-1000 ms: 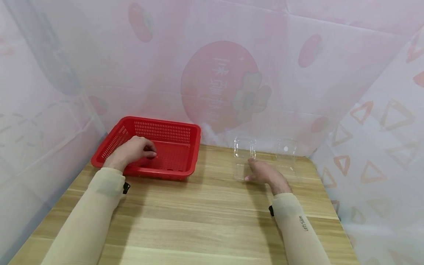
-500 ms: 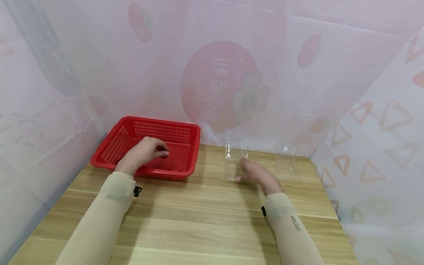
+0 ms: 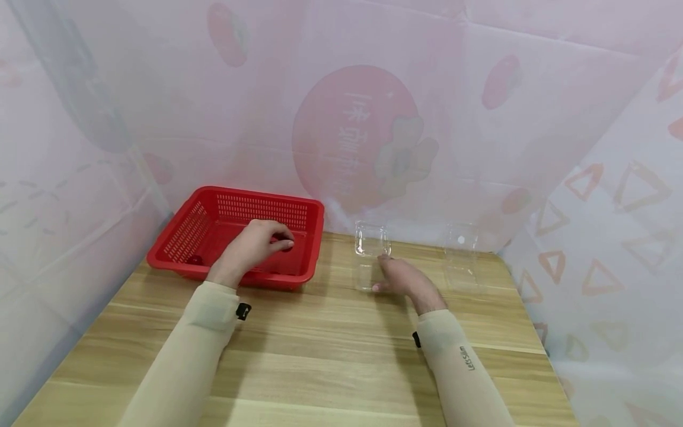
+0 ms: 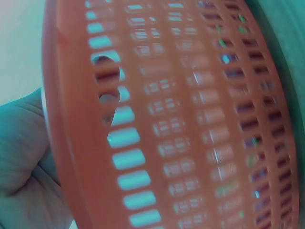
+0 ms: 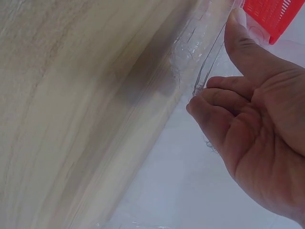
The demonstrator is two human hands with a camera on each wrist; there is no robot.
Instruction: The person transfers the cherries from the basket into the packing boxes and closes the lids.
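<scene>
My left hand (image 3: 256,246) is over the red plastic basket (image 3: 187,273) with bent fingers, pinching a small dark red round fruit (image 3: 287,244) mostly hidden under the fingertips. In the left wrist view the slotted basket wall (image 4: 157,119) covers most of that hand. Another dark red fruit (image 3: 195,260) lies at the basket's near left corner. Further right, an open clear plastic clamshell box (image 3: 372,240) stands on the table. My right hand (image 3: 404,277) holds its right side, thumb and fingertips at the rim (image 5: 202,71) in the right wrist view.
A second open clear clamshell box (image 3: 460,258) stands at the back right, near the patterned wall sheet (image 3: 464,148). Everything rests on a wood-grain table (image 3: 320,350); wall sheets enclose its back and sides.
My left hand has moved right across the basket with the fruit, uncovering the fruit in the corner. My right hand and the nearer clamshell box have shifted left, toward the basket.
</scene>
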